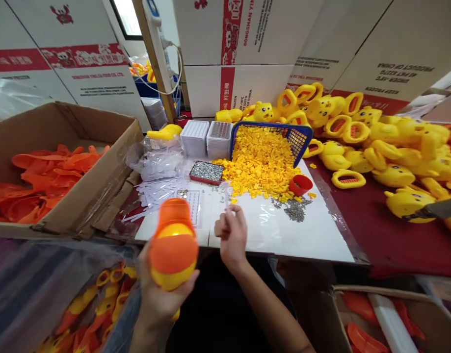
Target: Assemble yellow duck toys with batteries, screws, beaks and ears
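My left hand point(155, 299) is wrapped round a yellow and orange plastic duck toy point(174, 252), raised in front of the table's near edge. Its orange scoop-like part points away from me. To its right, my right hand point(232, 238) has thumb and fingers pinched together over the white work surface point(254, 230). A thin clear plastic strip point(227, 193) seems to stick up from these fingertips; its lower end is hidden. Beyond the hands lie a pile of small yellow plastic pieces point(260, 171), a red tray of small metal parts point(206, 172) and white plastic strips point(157, 196).
A blue basket point(302, 142) lies tipped, spilling yellow pieces. Near it are a red cup point(301, 185) and loose screws point(295, 210). Yellow duck bodies point(390, 147) heap at right, beside a screwdriver-like tool point(438, 208). A carton point(111, 132) of orange parts stands left.
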Available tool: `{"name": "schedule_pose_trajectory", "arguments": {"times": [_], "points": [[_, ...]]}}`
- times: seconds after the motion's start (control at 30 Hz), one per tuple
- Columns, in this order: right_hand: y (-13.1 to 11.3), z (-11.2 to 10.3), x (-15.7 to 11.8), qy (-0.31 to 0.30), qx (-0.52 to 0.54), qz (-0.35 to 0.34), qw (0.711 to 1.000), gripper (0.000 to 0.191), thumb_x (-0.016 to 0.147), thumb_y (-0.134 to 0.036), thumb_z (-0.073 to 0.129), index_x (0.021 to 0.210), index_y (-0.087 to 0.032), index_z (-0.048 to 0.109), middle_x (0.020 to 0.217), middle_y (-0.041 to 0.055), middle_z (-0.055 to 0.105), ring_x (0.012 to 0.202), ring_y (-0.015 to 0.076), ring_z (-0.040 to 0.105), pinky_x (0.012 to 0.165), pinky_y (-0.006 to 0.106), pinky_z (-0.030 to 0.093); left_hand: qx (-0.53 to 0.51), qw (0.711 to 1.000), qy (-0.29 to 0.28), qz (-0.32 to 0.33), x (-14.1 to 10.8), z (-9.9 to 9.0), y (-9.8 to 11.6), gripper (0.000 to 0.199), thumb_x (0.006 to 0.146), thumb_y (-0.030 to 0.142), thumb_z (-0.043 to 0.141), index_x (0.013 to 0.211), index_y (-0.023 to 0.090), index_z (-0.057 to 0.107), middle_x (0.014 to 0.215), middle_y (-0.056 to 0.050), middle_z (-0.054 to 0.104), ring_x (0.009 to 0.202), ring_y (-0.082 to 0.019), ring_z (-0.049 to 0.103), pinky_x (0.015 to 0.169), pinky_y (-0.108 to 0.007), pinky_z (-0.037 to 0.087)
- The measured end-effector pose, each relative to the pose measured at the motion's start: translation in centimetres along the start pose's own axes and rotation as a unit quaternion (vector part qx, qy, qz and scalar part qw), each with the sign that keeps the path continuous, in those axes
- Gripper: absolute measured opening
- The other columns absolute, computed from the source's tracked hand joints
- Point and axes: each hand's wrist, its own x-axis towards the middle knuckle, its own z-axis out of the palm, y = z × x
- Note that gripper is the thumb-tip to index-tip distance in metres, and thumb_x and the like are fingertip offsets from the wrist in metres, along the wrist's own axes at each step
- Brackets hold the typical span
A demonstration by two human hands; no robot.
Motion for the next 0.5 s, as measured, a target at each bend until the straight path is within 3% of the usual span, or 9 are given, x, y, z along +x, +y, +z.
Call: {"name": "schedule_pose_trajectory", "arguments": {"times": [0.1,0.2,0.3,0.4,0.5], "points": [[-3.3,-3.7,1.6,0.083,0.071,0.010,0.994,0.023,0.091,-0.048,0.048,0.086,-0.027,0.039,0.050,-0.0141,0.013,0.041,0.0097,0.009,0.038,0.020,0.020,0.102,0.970,-0.141,0.171,1.0,4.6,2.0,0.091,0.067,0.032,0.085,0.146,0.022,0.043,0.127,-0.014,0.067,0.103,-0.030,0.073,0.085,-0.041,0.063],[-5.9,-7.1,2.3,0.173,0.126,-0.010,0.977,0.025,0.085,-0.048,0.050,0.078,-0.026,0.040,0.047,-0.0126,0.015,0.040,0.0096,0.010,0.038,0.021,0.021,0.177,0.927,-0.223,0.243,1.2,8.6,3.7,0.088,0.075,0.028,0.075,0.152,0.022,0.034,0.122,-0.014,0.068,0.102,-0.031,0.072,0.086,-0.044,0.062],[-7.4,-9.5,2.5,0.244,0.158,-0.036,0.956,0.027,0.076,-0.041,0.056,0.068,-0.024,0.038,0.049,-0.0106,0.019,0.042,0.0082,0.015,0.040,0.020,0.021,0.271,0.900,-0.233,0.251,0.7,11.4,4.3,0.090,0.075,0.025,0.071,0.154,0.021,0.029,0.107,-0.011,0.066,0.087,-0.030,0.069,0.079,-0.045,0.059],[-7.8,-10.7,2.5,0.240,0.118,-0.082,0.960,0.027,0.076,-0.034,0.057,0.065,-0.023,0.035,0.050,-0.0102,0.019,0.043,0.0080,0.016,0.041,0.020,0.021,0.367,0.871,-0.229,0.232,0.2,13.2,4.4,0.089,0.076,0.023,0.071,0.155,0.022,0.029,0.101,-0.008,0.061,0.081,-0.028,0.064,0.078,-0.042,0.055],[-7.4,-11.0,2.7,0.228,0.055,-0.146,0.961,0.020,0.081,-0.030,0.055,0.067,-0.022,0.045,0.050,-0.0097,0.025,0.044,0.0088,0.023,0.046,0.022,0.028,0.435,0.847,-0.235,0.194,-0.2,14.3,4.9,0.086,0.081,0.025,0.069,0.157,0.022,0.029,0.101,-0.007,0.058,0.081,-0.026,0.062,0.079,-0.040,0.051]]}}
